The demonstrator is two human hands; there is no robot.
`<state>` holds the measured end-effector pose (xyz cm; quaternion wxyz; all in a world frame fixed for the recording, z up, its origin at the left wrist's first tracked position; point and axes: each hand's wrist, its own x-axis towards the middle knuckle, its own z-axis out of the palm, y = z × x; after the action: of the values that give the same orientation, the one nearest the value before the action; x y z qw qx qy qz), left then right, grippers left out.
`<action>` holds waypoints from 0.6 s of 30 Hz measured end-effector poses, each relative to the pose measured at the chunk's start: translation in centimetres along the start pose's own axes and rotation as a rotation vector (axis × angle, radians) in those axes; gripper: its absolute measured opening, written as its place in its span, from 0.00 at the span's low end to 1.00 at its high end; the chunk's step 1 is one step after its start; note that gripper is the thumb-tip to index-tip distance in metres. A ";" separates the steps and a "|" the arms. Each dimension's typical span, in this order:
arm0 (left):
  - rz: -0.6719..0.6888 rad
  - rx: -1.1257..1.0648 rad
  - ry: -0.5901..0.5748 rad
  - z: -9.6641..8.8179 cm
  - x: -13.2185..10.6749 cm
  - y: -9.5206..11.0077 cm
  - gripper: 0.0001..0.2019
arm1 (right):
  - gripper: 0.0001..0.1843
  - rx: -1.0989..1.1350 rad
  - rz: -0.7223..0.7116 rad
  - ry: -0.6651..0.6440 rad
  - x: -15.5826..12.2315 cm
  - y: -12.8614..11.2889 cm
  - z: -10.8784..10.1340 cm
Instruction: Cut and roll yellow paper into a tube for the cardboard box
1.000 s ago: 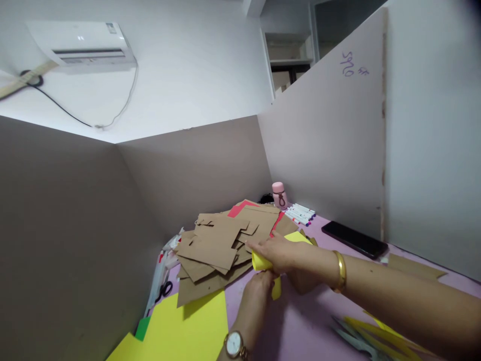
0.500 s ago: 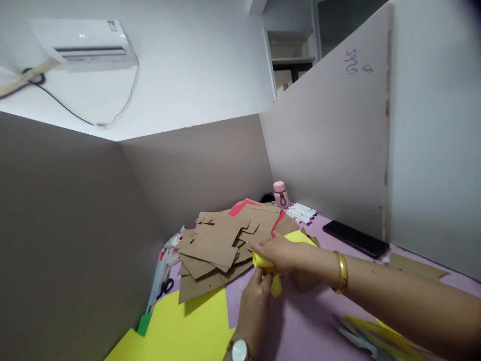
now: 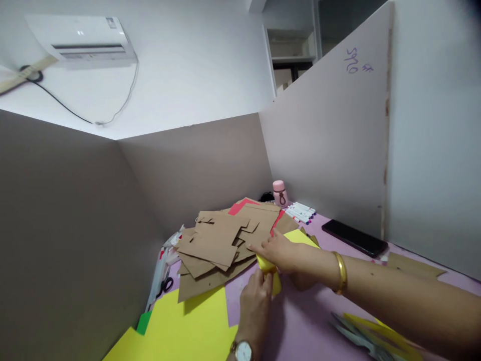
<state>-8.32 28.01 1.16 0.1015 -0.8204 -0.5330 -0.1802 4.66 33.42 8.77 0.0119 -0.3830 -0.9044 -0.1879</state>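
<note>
My right hand (image 3: 282,252) lies over a small yellow paper piece (image 3: 271,268) on the pink table (image 3: 300,321), its fingers closed on the folded edge. My left hand (image 3: 257,299), with a watch at the wrist, comes up from below and pinches the same yellow piece at its lower edge. A gold bangle sits on my right wrist. The paper's fold is mostly hidden under my fingers. A heap of brown card cut-outs (image 3: 221,243) lies just beyond both hands.
A large yellow sheet (image 3: 188,328) lies at the near left, scissors (image 3: 164,288) beside the left partition. Markers (image 3: 300,212) and a pink bottle (image 3: 279,193) stand at the back, a black phone (image 3: 353,237) at the right wall. Yellow and grey strips (image 3: 372,338) lie near right.
My left hand has slid up a little along the yellow piece, and my right hand has pressed it flatter. The rolled fold looks smaller now.
</note>
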 end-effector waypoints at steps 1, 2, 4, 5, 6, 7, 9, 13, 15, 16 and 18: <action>-0.004 0.004 0.004 0.0 0.0 0.0 0.17 | 0.21 -0.020 0.001 -0.018 0.0 0.0 -0.1; -0.009 0.006 0.009 -0.1 0.0 0.1 0.16 | 0.21 -0.037 0.001 -0.033 0.0 -0.1 -0.2; -0.021 0.008 0.018 -0.2 -0.1 0.2 0.16 | 0.24 -0.050 0.002 -0.046 0.0 -0.1 -0.3; -0.027 0.008 0.022 -0.3 -0.1 0.2 0.16 | 0.27 -0.049 0.001 -0.050 -0.1 -0.1 -0.4; -0.034 0.009 0.025 -0.3 -0.1 0.2 0.16 | 0.31 -0.044 -0.002 -0.052 -0.1 -0.1 -0.4; -0.040 0.011 0.027 -0.4 -0.1 0.2 0.16 | 0.35 -0.036 -0.007 -0.053 -0.1 -0.1 -0.5; -0.052 0.012 0.029 -0.4 -0.1 0.3 0.16 | 0.41 -0.016 -0.015 -0.052 -0.2 0.0 -0.7; -0.059 -0.004 0.056 -0.5 0.0 0.4 0.16 | 0.39 0.019 -0.013 -0.056 -0.5 0.1 -1.1; -0.055 -0.019 0.080 -0.6 0.1 0.5 0.16 | 0.38 0.032 -0.008 -0.051 -0.5 0.1 -1.1; -0.053 -0.026 0.091 -0.6 0.1 0.5 0.16 | 0.38 0.039 -0.008 -0.046 -0.5 0.1 -1.0; -0.049 -0.036 0.105 -0.5 0.2 0.6 0.16 | 0.41 0.053 -0.015 -0.030 -0.6 0.2 -0.7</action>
<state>-7.84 27.74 1.75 0.1102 -0.7981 -0.5438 -0.2348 5.08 32.91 9.36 0.0072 -0.3787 -0.9119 -0.1581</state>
